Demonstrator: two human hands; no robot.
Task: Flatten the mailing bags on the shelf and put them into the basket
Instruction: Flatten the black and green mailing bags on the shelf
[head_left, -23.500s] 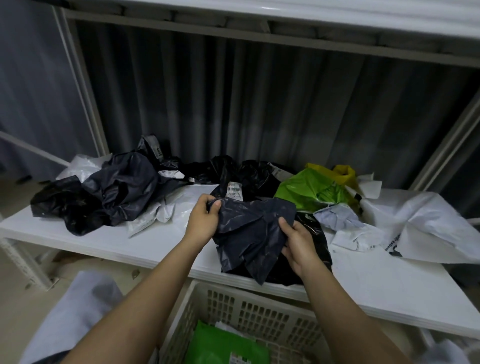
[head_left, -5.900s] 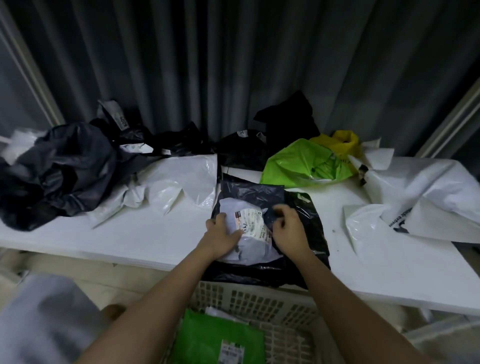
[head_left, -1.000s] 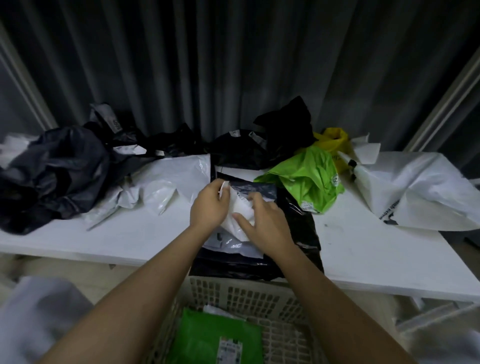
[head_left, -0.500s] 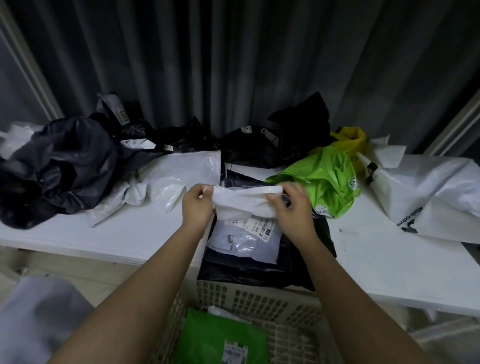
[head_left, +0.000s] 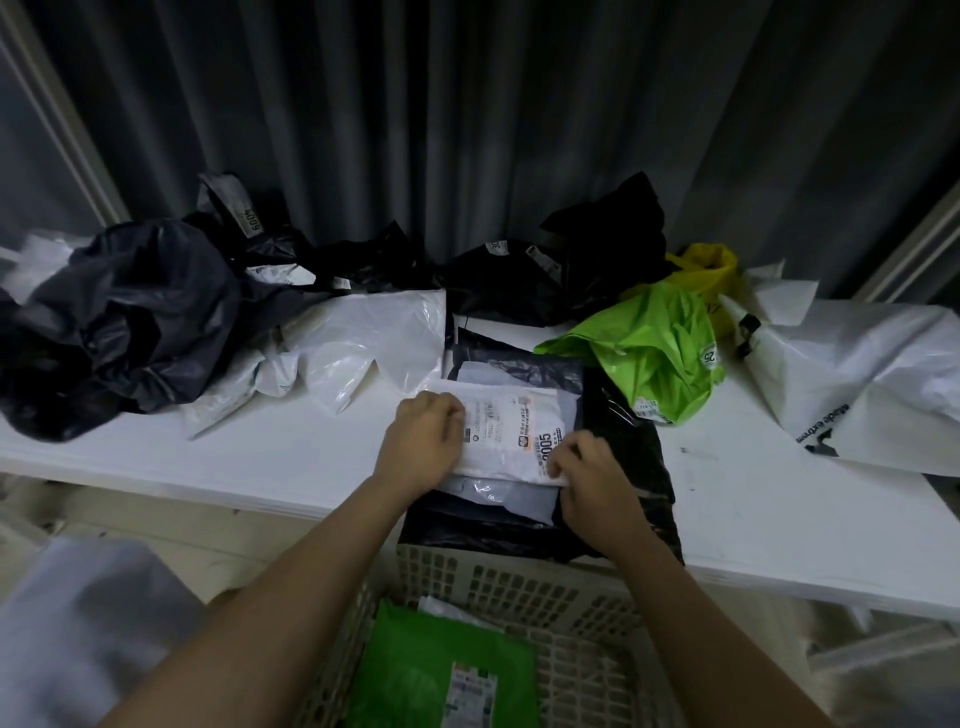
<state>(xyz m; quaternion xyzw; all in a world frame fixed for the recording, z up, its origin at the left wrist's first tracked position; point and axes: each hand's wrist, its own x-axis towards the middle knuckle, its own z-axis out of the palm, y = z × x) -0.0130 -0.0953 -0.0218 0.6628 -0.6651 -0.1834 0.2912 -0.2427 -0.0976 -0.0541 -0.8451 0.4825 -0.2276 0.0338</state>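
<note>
Fingers of both our hands are curled down onto a white mailing bag that lies label-up on the white shelf. Our left hand sits on the bag's left edge with its knuckles bent, pressing there; whether the thumb is tucked under the edge we cannot tell. Our right hand is at the bag's near right corner, its fingertips bent onto the near edge, seemingly pinching it.

We see this white bag resting on a pale grey bag, and both lie on a flattened black bag that reaches to the shelf's near edge. Just below that edge, nearest us, stands the beige lattice basket, with a green mailing bag bearing a label lying inside it.

To the left on the shelf we have a crumpled dark grey bag and, beside it, a wrinkled white bag. Farther back lie black bags against a dark pleated curtain. To the right, a bright green bag sits just beyond the black one, a yellow bag behind it, and a large white bag with dark print at the far right.
</note>
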